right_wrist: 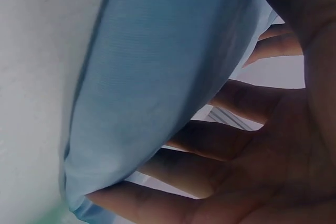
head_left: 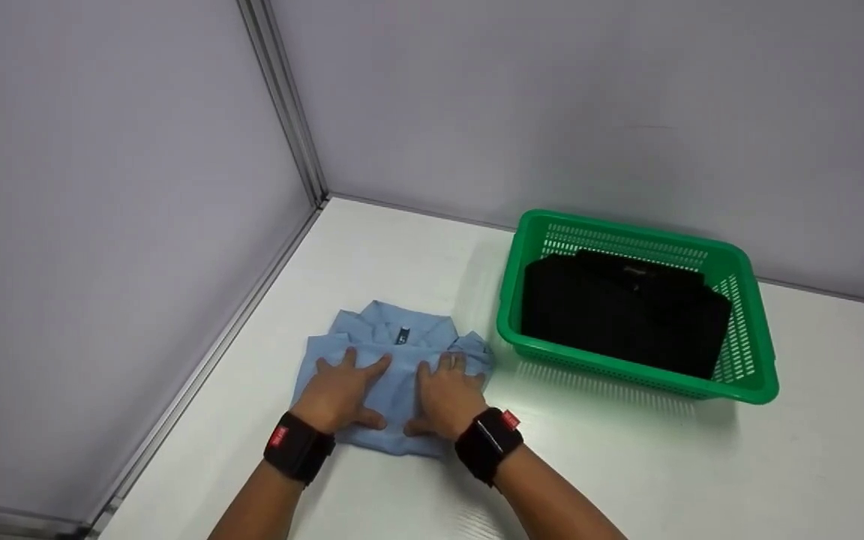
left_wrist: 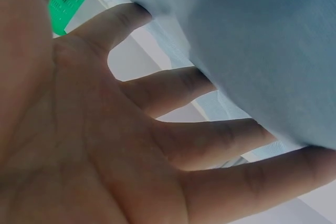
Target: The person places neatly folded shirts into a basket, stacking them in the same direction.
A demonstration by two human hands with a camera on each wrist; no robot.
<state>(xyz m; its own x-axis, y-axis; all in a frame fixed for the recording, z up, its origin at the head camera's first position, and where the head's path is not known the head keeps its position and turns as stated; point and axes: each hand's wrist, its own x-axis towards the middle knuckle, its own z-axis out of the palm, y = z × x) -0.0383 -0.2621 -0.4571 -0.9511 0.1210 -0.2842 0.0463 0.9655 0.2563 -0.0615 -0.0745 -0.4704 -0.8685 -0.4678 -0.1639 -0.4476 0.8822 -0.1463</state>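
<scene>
A light blue collared shirt [head_left: 394, 390] lies folded on the white table, its collar and dark label toward the back wall. My left hand [head_left: 337, 391] rests on its left half with fingers spread. On the right half lies my right hand [head_left: 448, 396], its fingers also extended and touching the cloth. In the left wrist view the fingertips of the left hand [left_wrist: 121, 124] meet the shirt [left_wrist: 252, 40]. The right wrist view has the right hand [right_wrist: 247, 150] with its fingertips against the shirt [right_wrist: 147, 77]. Neither hand pinches the fabric.
A green plastic basket [head_left: 511, 315] stands right of the shirt, near the back wall. Folded black clothing [head_left: 619, 322] lies in it. Grey panel walls [head_left: 552, 112] border the table [head_left: 417, 240] at the left and back, meeting at a metal corner post [head_left: 286, 97].
</scene>
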